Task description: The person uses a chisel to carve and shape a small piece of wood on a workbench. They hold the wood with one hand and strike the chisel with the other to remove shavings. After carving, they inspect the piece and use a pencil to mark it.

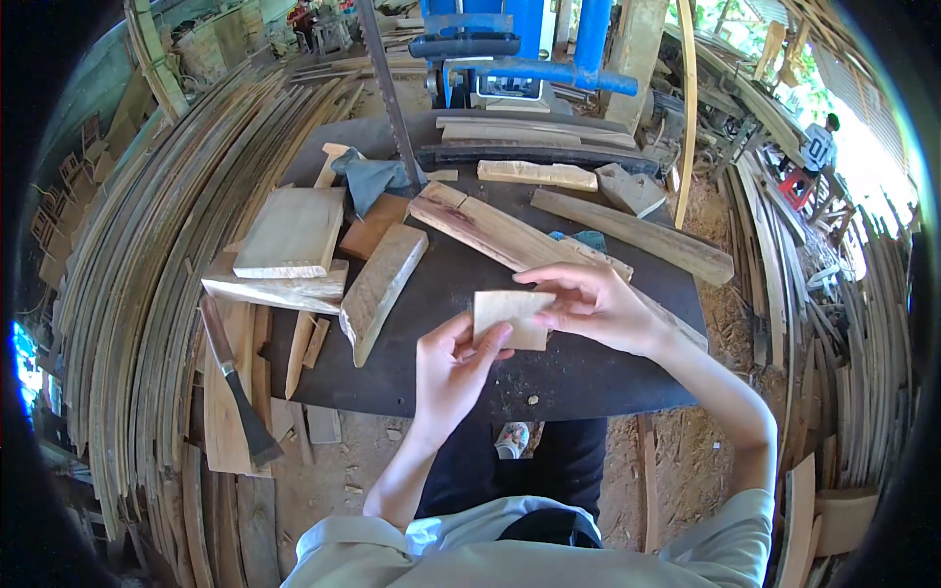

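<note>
A small, thin, tan square piece is held up in front of me over the dark table; whether it is sandpaper or thin wood I cannot tell. My left hand pinches its lower left part, thumb on the face toward me. At its right edge, my right hand closes thumb and fingers on it. Behind the right hand lies a long rough board with a dark streak. A band saw blade runs down to the tabletop further back, with a grey-blue cloth beside it.
Wood blocks are stacked on the left of the table. A large knife lies on boards at the left edge. Blue machinery stands behind. Long timber strips line the left side; a person is far right.
</note>
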### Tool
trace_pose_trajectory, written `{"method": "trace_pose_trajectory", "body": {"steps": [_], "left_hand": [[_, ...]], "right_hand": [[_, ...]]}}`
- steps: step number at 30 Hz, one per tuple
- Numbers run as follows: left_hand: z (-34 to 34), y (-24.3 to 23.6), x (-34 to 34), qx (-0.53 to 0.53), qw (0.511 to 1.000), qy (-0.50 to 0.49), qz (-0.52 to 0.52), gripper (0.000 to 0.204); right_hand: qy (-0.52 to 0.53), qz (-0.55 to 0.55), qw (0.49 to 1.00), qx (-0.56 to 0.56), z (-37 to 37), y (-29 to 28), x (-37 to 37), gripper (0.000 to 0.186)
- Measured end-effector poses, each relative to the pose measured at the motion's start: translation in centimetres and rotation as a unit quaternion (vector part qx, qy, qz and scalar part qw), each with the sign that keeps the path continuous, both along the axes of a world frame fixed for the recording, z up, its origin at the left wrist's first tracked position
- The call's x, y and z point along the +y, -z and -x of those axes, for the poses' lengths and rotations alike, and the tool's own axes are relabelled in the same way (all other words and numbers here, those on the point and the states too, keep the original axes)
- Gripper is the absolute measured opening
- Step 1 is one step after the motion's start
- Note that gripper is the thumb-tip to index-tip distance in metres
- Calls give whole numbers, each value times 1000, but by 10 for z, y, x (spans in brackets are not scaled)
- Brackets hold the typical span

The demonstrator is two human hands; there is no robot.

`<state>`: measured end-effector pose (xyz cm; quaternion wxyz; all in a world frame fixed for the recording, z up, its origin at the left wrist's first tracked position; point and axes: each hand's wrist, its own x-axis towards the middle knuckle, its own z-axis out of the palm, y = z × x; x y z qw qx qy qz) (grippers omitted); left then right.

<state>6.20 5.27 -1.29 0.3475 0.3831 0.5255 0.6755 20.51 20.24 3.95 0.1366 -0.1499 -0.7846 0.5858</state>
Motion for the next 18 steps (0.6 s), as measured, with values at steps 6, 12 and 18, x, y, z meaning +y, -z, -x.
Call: {"method": "trace_pose_trajectory", "body": {"steps": [6,12,18], "left_hand": [[0,3,-5,-32,999,29,-12,26],[10,-3,-7,-55,996,73,-3,27],[9,8,-17,123,992,-4,7,25]], "right_hand": [[-14,113,993,-23,-16,25,-2,28],[-34,80,996,-14,-14,22,-1,21],[0,-90,996,-18,-12,27,-4,16]]}}
